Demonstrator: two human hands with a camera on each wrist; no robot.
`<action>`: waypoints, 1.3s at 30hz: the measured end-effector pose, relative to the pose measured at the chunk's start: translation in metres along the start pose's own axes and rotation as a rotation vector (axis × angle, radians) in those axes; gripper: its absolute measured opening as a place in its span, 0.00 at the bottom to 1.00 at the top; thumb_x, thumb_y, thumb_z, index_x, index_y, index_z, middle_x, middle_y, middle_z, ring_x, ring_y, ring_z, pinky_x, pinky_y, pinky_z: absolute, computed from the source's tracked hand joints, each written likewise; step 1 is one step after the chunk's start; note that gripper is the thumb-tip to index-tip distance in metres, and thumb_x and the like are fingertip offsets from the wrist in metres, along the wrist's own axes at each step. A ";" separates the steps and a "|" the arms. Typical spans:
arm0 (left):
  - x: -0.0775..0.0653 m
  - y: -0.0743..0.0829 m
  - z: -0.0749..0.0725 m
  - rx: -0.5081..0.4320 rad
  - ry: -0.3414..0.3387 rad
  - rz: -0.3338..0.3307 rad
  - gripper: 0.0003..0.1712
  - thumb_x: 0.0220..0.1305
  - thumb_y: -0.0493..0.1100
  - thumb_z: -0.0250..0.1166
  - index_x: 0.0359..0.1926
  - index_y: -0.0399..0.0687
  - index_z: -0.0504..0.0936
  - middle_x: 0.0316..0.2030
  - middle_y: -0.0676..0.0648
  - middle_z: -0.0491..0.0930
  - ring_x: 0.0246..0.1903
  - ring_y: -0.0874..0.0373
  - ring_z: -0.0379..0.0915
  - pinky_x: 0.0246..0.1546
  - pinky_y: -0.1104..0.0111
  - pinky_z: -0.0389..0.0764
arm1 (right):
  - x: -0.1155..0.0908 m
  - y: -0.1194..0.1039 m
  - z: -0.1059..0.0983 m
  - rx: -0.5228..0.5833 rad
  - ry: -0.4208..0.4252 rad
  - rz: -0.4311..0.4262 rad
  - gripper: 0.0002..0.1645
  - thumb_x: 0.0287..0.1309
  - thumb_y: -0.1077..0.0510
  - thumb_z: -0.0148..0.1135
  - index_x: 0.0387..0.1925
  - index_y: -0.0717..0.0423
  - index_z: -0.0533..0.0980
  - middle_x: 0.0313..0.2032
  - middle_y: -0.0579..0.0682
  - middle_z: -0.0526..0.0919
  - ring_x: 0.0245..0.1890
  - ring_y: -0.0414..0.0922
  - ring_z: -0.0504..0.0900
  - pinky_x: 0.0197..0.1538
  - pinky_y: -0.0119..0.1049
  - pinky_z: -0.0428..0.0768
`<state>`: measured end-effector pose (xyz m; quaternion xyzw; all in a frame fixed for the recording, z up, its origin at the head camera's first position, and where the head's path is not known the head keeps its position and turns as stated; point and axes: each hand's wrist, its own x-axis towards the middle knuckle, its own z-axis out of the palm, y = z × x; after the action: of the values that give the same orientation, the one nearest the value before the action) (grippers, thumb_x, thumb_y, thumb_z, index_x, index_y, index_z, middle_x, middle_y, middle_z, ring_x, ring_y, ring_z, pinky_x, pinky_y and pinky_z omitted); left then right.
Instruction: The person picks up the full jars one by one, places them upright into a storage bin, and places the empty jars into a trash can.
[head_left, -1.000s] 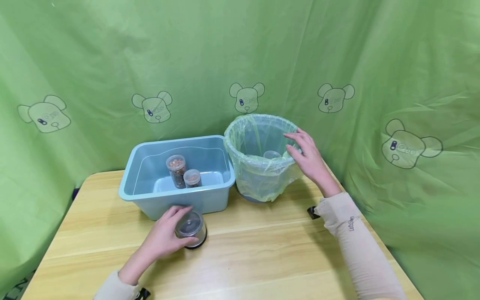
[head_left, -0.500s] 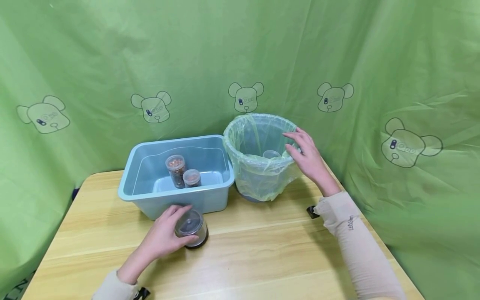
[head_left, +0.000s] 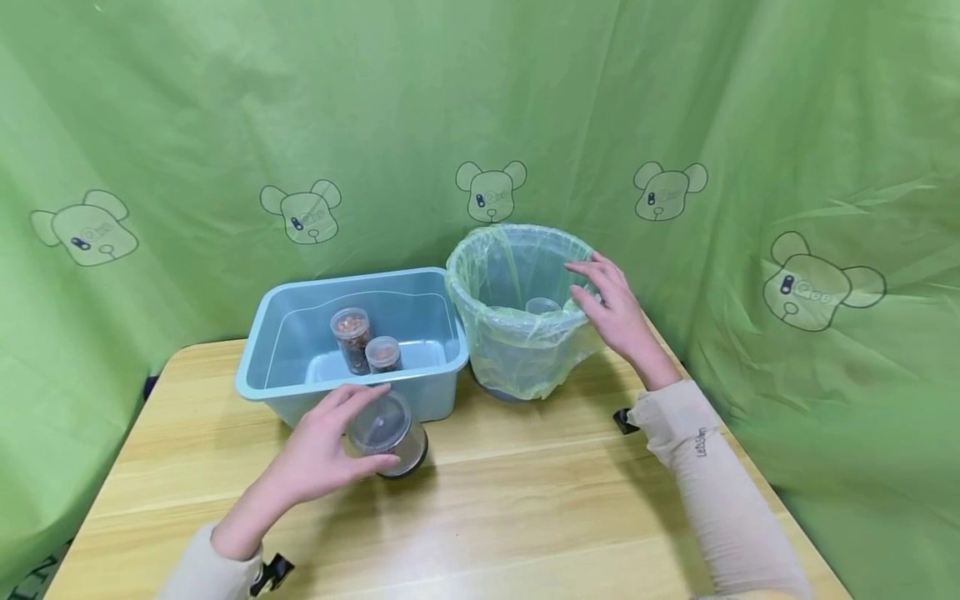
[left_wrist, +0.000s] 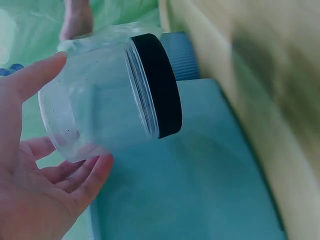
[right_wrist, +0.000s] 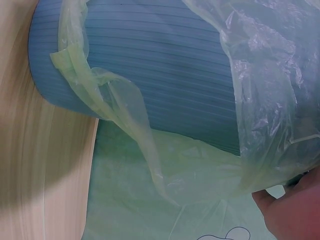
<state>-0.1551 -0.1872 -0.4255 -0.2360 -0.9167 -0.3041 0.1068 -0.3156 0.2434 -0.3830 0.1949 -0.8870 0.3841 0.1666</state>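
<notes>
My left hand [head_left: 322, 454] holds a clear plastic jar [head_left: 408, 446] between thumb and fingers, just in front of the blue basin [head_left: 300, 395]. The jar's black lid [left_wrist: 159, 85] faces down toward the table, and its clear base faces up. In the left wrist view the jar wall shows only small dark specks. My right hand [head_left: 611, 308] rests at the right rim of a bin [head_left: 517, 333] lined with a thin green bag [right_wrist: 265, 100], thumb and forefinger reaching over the opening. Part of that hand is hidden in the right wrist view.
Inside the basin stand a tall jar [head_left: 352, 342] of brown bits and a shorter one [head_left: 384, 356]. A clear round container [head_left: 542, 306] lies in the bin. Basin and bin stand side by side on the wooden table [head_left: 510, 508], before a green curtain [head_left: 390, 100].
The jar has risen off the table with my left hand, moving slightly forward and tilting. My right hand stays at the bin's rim.
</notes>
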 end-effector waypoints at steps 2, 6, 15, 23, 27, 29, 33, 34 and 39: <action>0.003 0.005 -0.007 -0.012 0.006 0.012 0.52 0.47 0.61 0.83 0.72 0.55 0.74 0.60 0.51 0.79 0.58 0.50 0.79 0.56 0.51 0.84 | 0.000 -0.001 0.000 -0.001 0.000 0.001 0.28 0.76 0.51 0.54 0.71 0.56 0.72 0.76 0.62 0.64 0.81 0.58 0.49 0.76 0.75 0.47; 0.006 0.011 -0.016 -0.030 0.009 0.022 0.52 0.49 0.62 0.82 0.73 0.56 0.73 0.62 0.50 0.78 0.59 0.50 0.78 0.56 0.51 0.84 | -0.001 -0.002 -0.001 -0.003 -0.003 0.002 0.28 0.76 0.50 0.53 0.71 0.56 0.72 0.75 0.62 0.65 0.82 0.58 0.49 0.76 0.74 0.48; 0.015 0.017 -0.026 -0.063 0.117 0.088 0.54 0.46 0.57 0.84 0.75 0.66 0.70 0.62 0.51 0.77 0.60 0.48 0.76 0.56 0.46 0.83 | -0.001 -0.002 -0.002 0.000 -0.001 0.004 0.28 0.76 0.50 0.53 0.71 0.56 0.72 0.75 0.62 0.65 0.81 0.59 0.49 0.76 0.74 0.47; 0.032 0.025 -0.034 -0.098 0.188 0.131 0.54 0.45 0.52 0.85 0.75 0.63 0.71 0.64 0.49 0.76 0.57 0.52 0.78 0.54 0.50 0.83 | 0.000 -0.001 -0.001 0.002 0.002 0.001 0.27 0.76 0.51 0.54 0.70 0.56 0.72 0.75 0.62 0.66 0.81 0.58 0.49 0.76 0.74 0.47; 0.040 0.030 -0.038 -0.098 0.208 0.148 0.54 0.44 0.52 0.85 0.74 0.59 0.72 0.64 0.47 0.76 0.61 0.49 0.76 0.57 0.48 0.81 | 0.000 -0.001 0.001 0.002 0.003 -0.011 0.27 0.76 0.51 0.54 0.70 0.57 0.72 0.73 0.63 0.67 0.81 0.59 0.49 0.77 0.73 0.48; 0.045 0.032 -0.039 -0.102 0.224 0.158 0.54 0.44 0.52 0.86 0.74 0.59 0.72 0.64 0.46 0.76 0.62 0.49 0.75 0.57 0.48 0.81 | 0.001 0.000 0.001 0.003 0.005 -0.010 0.27 0.76 0.51 0.54 0.70 0.57 0.73 0.73 0.63 0.67 0.81 0.58 0.49 0.77 0.73 0.48; 0.055 0.035 -0.038 -0.116 0.262 0.168 0.54 0.45 0.52 0.86 0.74 0.59 0.72 0.62 0.48 0.77 0.60 0.53 0.75 0.55 0.55 0.81 | 0.000 0.000 0.000 0.012 0.004 0.002 0.27 0.76 0.51 0.54 0.70 0.56 0.72 0.74 0.62 0.66 0.82 0.57 0.49 0.76 0.74 0.47; 0.057 0.035 -0.038 -0.119 0.271 0.167 0.54 0.45 0.51 0.85 0.74 0.59 0.72 0.62 0.48 0.77 0.60 0.53 0.76 0.54 0.56 0.82 | 0.000 0.000 0.000 0.014 0.002 0.005 0.27 0.76 0.51 0.54 0.70 0.55 0.72 0.75 0.62 0.66 0.82 0.57 0.49 0.76 0.74 0.47; 0.071 0.038 -0.035 -0.144 0.280 0.148 0.53 0.47 0.52 0.85 0.74 0.61 0.71 0.63 0.49 0.77 0.60 0.54 0.75 0.54 0.55 0.81 | 0.000 0.001 0.001 0.008 0.001 0.004 0.27 0.76 0.50 0.54 0.70 0.55 0.72 0.75 0.61 0.66 0.82 0.57 0.49 0.76 0.74 0.47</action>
<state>-0.1956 -0.1562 -0.3543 -0.2651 -0.8488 -0.3903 0.2385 -0.3162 0.2439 -0.3843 0.1935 -0.8857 0.3883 0.1653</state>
